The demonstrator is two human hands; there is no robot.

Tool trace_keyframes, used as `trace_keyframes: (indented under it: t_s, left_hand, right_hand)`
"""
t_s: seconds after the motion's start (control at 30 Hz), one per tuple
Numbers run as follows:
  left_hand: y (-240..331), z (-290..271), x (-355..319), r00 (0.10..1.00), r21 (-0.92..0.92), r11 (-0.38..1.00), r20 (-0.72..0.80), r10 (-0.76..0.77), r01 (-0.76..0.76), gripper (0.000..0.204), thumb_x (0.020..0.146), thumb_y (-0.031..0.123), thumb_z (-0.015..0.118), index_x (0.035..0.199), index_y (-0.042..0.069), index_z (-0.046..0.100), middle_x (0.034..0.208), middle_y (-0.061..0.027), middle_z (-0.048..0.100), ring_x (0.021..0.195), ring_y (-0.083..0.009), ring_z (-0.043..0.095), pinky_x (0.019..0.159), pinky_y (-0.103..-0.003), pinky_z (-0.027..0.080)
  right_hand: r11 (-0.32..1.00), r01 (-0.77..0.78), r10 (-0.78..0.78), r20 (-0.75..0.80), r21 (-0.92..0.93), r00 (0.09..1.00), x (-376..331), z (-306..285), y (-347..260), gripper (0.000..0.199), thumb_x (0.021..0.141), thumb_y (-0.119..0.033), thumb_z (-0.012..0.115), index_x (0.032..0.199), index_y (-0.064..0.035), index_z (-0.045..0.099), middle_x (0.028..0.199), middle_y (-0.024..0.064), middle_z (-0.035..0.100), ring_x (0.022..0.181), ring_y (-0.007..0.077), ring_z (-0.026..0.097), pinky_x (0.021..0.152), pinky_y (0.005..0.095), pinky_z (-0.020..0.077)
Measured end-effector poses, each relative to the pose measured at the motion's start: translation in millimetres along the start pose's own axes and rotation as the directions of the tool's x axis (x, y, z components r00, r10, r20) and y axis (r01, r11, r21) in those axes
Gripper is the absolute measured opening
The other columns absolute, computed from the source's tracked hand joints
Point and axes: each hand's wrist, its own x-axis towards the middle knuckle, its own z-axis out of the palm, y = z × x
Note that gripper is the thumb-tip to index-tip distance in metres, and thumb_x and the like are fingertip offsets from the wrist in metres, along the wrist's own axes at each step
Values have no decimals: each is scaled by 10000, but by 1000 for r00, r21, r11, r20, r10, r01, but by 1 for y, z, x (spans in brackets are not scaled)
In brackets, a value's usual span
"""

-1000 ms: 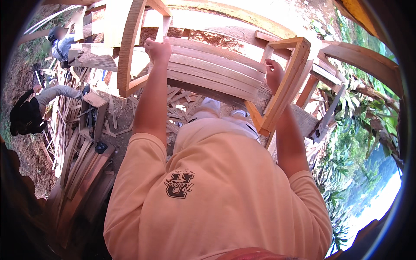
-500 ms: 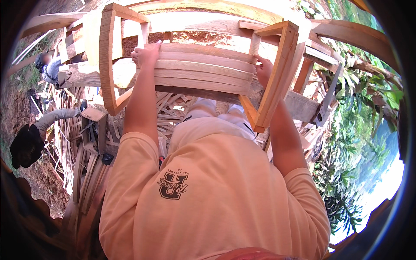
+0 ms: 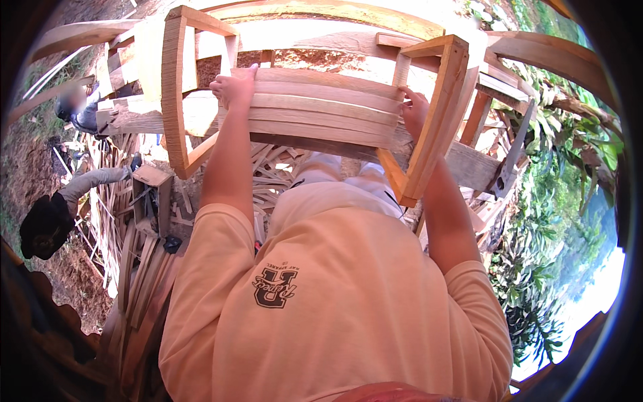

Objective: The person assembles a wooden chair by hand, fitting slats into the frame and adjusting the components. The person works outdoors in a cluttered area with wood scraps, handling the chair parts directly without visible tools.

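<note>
Slats (image 3: 321, 102) lie side by side between left frame (image 3: 174, 94) and right frame (image 3: 442, 114) — the left hand (image 3: 234, 90) gripping one end, the right hand (image 3: 414, 112) at the other, its grip impossible to tell. Right of them — a saw (image 3: 517, 154).

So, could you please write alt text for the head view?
A person has the left hand and right hand at opposite ends of a row of wooden slats, between two wooden frames. A handsaw is at right; wood scraps lie below; two other people are at left.
</note>
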Motion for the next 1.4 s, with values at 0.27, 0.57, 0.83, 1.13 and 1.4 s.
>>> trace_keyframes:
  t_s: [0.27,0.57,0.83,1.13,1.4]
  left_hand:
    - [-6,-20,1,1000,-223,975,-25,14,-19,763,909,374,718,1414,-97,393,1449,-261,391,1373,-374,413,1159,-436,376]
    - [-36,-30,-9,961,-559,816,-276,-18,-146,424,905,-61,493,1326,-89,454,1382,-254,432,1314,-388,445,1095,-440,414]
    - [-52,-26,-7,970,-628,774,-229,-86,-80,383,905,21,575,1279,-52,538,1314,-218,525,1285,-370,464,1078,-441,414]
    - [-55,-11,9,986,-337,941,-162,-26,-30,281,926,176,647,1178,61,696,1244,-162,619,1289,-342,434,1081,-464,397]
    - [-59,-7,26,994,-325,940,-62,89,-104,356,908,107,568,1241,55,685,1274,-178,609,1254,-356,450,1093,-463,384]
  right_hand:
    - [994,-12,13,5,-109,1000,10,-6,-6,428,861,-5,691,1265,-146,688,1041,149,654,775,207,667,708,340,560]
    - [991,118,-120,-26,-64,992,23,-10,-1,260,823,22,694,1074,-38,665,996,127,646,769,188,644,723,344,545]
    - [994,105,-102,-67,33,992,19,-26,-35,138,830,46,690,953,10,638,998,130,651,830,203,656,673,327,560]
    - [975,203,-184,-172,95,968,2,-3,-17,129,848,4,724,948,9,643,1203,177,658,953,225,691,781,325,618]
    - [995,30,-17,-129,96,992,-4,-9,-44,409,860,-71,761,1246,6,650,1165,136,662,926,189,685,803,300,588]
